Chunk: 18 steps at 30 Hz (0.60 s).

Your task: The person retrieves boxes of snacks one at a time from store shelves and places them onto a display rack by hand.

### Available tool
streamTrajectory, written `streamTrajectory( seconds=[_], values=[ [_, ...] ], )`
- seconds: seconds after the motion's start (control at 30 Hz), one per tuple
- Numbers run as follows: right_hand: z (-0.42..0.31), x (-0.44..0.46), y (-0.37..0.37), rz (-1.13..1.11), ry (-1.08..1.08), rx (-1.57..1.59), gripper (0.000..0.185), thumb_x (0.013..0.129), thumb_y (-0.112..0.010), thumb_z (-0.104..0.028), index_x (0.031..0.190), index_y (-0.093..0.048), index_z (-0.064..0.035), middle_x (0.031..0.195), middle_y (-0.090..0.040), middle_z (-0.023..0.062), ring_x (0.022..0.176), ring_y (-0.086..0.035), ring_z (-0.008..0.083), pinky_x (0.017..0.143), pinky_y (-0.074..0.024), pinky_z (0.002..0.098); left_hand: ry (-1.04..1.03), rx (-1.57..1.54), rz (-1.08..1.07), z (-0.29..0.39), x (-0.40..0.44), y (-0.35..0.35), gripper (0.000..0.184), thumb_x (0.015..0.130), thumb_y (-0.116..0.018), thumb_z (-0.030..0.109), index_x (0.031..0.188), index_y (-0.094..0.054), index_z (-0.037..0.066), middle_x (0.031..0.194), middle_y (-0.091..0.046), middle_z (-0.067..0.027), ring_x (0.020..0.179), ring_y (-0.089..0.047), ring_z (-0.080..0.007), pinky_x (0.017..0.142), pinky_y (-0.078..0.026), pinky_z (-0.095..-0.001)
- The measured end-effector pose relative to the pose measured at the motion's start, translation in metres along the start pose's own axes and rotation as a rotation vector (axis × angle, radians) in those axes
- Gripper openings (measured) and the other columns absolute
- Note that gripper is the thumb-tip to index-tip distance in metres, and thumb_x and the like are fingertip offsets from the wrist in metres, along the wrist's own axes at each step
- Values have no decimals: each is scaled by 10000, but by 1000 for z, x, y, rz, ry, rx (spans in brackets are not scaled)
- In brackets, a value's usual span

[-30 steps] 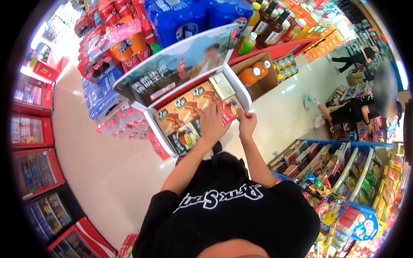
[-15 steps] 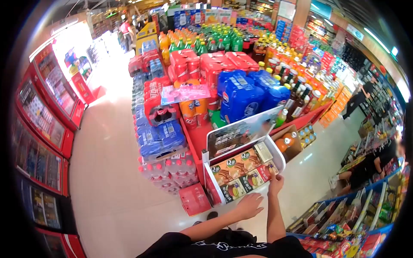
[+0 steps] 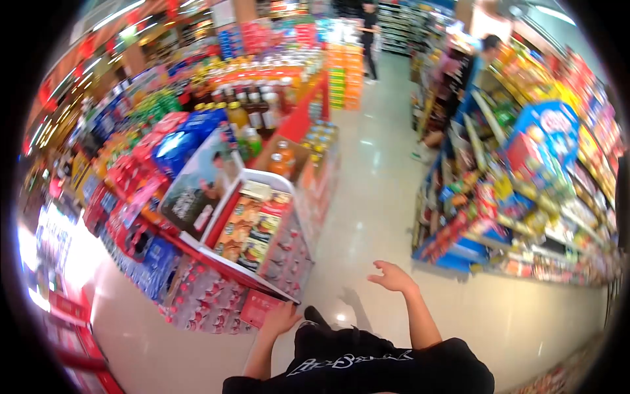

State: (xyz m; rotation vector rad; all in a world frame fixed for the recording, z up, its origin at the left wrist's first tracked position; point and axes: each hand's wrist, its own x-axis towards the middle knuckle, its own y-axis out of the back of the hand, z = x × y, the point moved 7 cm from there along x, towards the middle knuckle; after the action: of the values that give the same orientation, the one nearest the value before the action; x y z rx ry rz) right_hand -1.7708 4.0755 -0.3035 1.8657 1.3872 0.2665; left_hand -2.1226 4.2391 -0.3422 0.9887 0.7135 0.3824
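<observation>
My right hand (image 3: 395,276) is held out over the tiled floor with fingers spread, holding nothing. Lower and to the left, my left hand (image 3: 282,319) is beside a red box (image 3: 258,307) near the floor; its fingers look loosely extended and nothing shows in them. Whether it touches the box I cannot tell. Ahead of my left hand stands a white-rimmed display bin (image 3: 269,176) with several small boxes (image 3: 252,223) in rows, some orange-brown, some dark and yellow. A printed sign board (image 3: 203,187) leans up at the bin's far side.
Packs of drinks and bottles (image 3: 262,108) are stacked left of the aisle. A snack shelf (image 3: 453,243) with a blue base stands on the right. One person (image 3: 369,39) stands far down the aisle, another (image 3: 482,56) beyond the shelf. Tiled floor (image 3: 357,197) runs between.
My view has swung right, so the bin sits further left. My right hand has come away from the small boxes at the bin's edge. My left hand is now lower, by the red box.
</observation>
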Motion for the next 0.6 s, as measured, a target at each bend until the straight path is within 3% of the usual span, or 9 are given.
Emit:
streamTrajectory(
  seconds=[0.07,0.13,0.2,0.3,0.4,0.5,0.6],
  values=[
    [47,-70,22,98,-146,41,748,878,-748,-508,1397,-564,-2,1323,-652,224,1136,-663,369,957,-535,423,-88,287,-32,60,16,-3,628,877,-677,541,1234,-617,27,1225,-666,-237,1099,-661,-407,930,-530,-506],
    [88,-147,35,139,-265,64,769,870,-750,-514,1412,-558,-5,1347,-638,233,1162,-657,374,971,-530,432,-148,281,-34,136,29,-6,628,884,-688,513,1252,-597,12,1274,-643,-238,1158,-629,-407,986,-496,-502],
    [131,-220,41,217,-352,77,778,866,-753,-509,1418,-553,1,1359,-630,239,1174,-652,379,979,-527,437,-393,38,75,240,8,16,637,908,-684,474,1302,-582,-16,1357,-599,-260,1220,-597,-414,1051,-458,-484],
    [187,-341,47,399,-525,119,777,865,-754,-492,1413,-552,20,1365,-621,256,1207,-634,390,1011,-511,441,-799,-222,83,353,-33,-7,720,950,-660,487,1416,-507,-40,1358,-587,-278,1257,-567,-437,1085,-446,-461],
    [207,-470,57,532,-732,148,778,885,-726,-468,1412,-518,66,1358,-601,298,1288,-564,430,1088,-457,467,-905,-184,-354,421,-60,-75,740,968,-632,516,1441,-492,-36,1417,-545,-284,1313,-532,-423,1114,-423,-438],
    [219,-575,65,736,-863,99,810,878,-745,-432,1455,-462,61,1399,-563,311,1320,-535,430,1102,-445,469,-929,116,-542,476,-93,-121,744,965,-610,535,1435,-508,-32,1438,-548,-255,1330,-521,-413,1121,-418,-454],
    [223,-642,73,1081,-879,221,846,866,-761,-410,1480,-422,64,1433,-529,318,1345,-514,427,1118,-430,470,-952,123,-615,520,-109,-158,762,960,-600,552,1436,-509,-36,1427,-557,-256,1336,-519,-409,1120,-419,-448]
  ],
)
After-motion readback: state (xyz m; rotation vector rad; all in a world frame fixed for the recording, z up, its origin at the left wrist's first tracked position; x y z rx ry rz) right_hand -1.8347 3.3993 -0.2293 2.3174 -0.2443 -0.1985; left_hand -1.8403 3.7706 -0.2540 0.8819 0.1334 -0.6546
